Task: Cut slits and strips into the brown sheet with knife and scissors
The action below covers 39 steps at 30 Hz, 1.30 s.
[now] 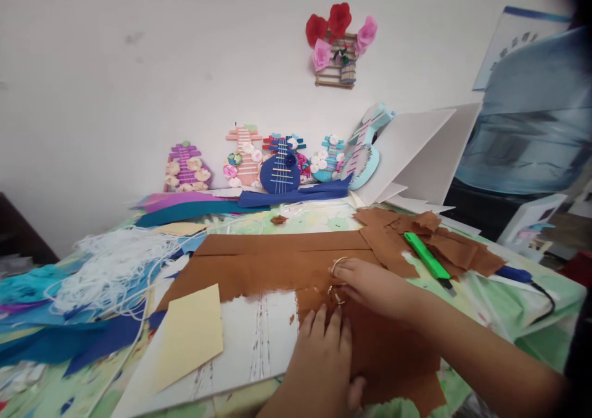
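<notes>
Left hand [324, 350] lies spread on brown paper [272, 267], right hand [374, 282] bunched just beyond it, grip unclear; best press evenly outward from both, avoiding wrinkles.

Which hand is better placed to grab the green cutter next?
Probably your right hand: the green cutter lies nearer to it, on your right. Your left hand is farther, with the right arm in between.
</notes>
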Motion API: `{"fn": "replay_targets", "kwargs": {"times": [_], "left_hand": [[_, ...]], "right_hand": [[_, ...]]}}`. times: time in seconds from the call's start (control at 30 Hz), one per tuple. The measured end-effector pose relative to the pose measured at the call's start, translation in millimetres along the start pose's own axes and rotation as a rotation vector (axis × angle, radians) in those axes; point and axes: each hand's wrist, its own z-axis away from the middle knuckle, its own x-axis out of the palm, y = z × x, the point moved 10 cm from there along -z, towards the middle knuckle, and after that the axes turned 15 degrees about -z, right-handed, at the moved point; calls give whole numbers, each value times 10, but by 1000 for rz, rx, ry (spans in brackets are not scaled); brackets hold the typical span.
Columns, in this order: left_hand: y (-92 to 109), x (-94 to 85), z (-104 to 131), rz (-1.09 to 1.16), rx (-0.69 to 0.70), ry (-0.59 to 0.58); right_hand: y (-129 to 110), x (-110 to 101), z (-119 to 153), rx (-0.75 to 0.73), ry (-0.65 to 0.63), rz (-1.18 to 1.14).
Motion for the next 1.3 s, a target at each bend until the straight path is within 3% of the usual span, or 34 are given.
{"fn": "replay_targets", "kwargs": {"times": [0.3, 0.63, 0.8, 0.97, 1.13, 1.3], "left_hand": [[-34, -59, 11, 66, 6, 44], [-42, -144, 26, 57, 10, 119], [-28, -170, 43, 44, 19, 165], [17, -124, 53, 55, 69, 225], [-72, -322, 150, 317, 72, 393], [-199, -416, 174, 499, 19, 406]], "right_hand": [[49, 140, -225, 185, -149, 157], [-144, 129, -356, 80, -207, 193], [-105, 131, -299, 150, -95, 12], [-72, -100, -178, 251, 83, -93], [-379, -116, 70, 84, 74, -139], [-594, 64, 278, -61, 89, -162]]}}
